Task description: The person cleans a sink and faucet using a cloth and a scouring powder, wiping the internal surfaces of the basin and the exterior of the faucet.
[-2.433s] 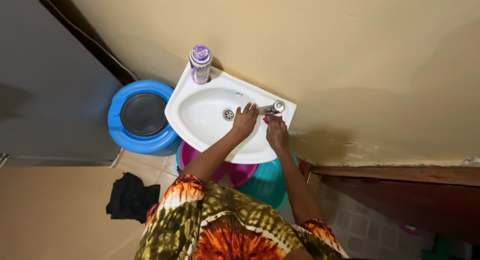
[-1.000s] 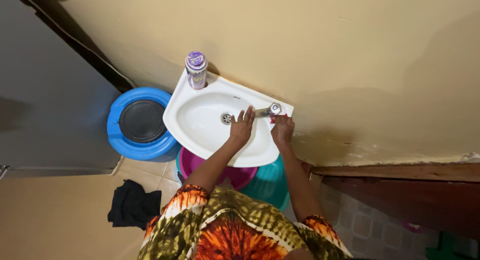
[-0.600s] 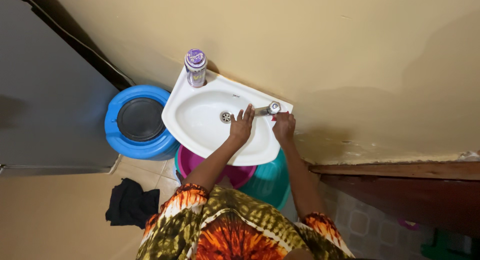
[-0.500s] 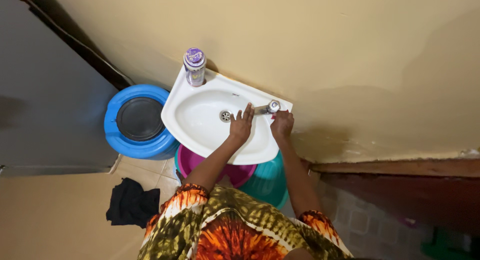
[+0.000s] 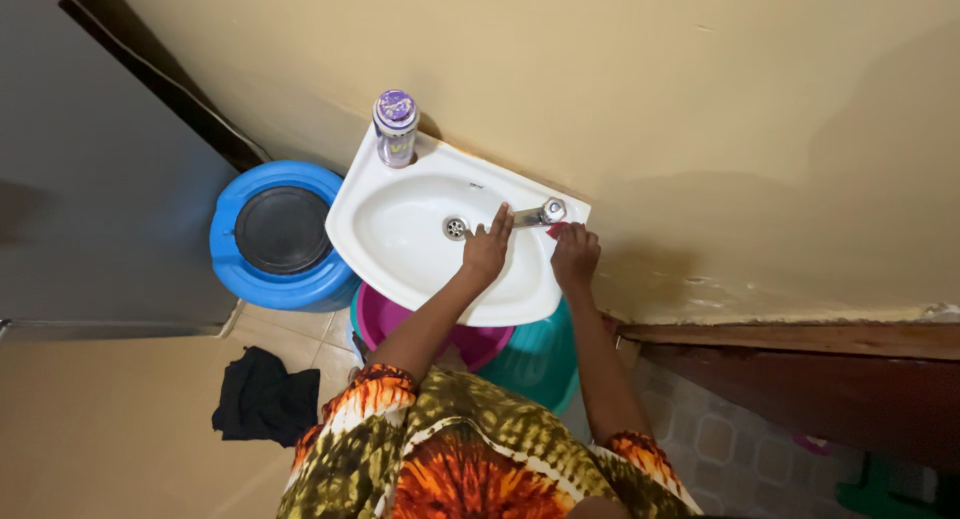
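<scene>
White corner sink (image 5: 400, 239) fixed to a tan wall. Left hand (image 5: 487, 249) lies flat inside the basin, fingers (image 5: 497, 222) pressed together, tips just beside the metal tap (image 5: 538, 215) and near the drain (image 5: 455, 227). Right hand (image 5: 575, 256) on the sink's right rim by the tap base, fingers curled down on a small red cloth (image 5: 555, 230). Purple-capped bottle (image 5: 396, 127) upright on the far left corner. Blue bucket (image 5: 280, 234) with dark lid on the floor left of the sink; pink basin (image 5: 385, 317) and teal basin (image 5: 540, 359) beneath
</scene>
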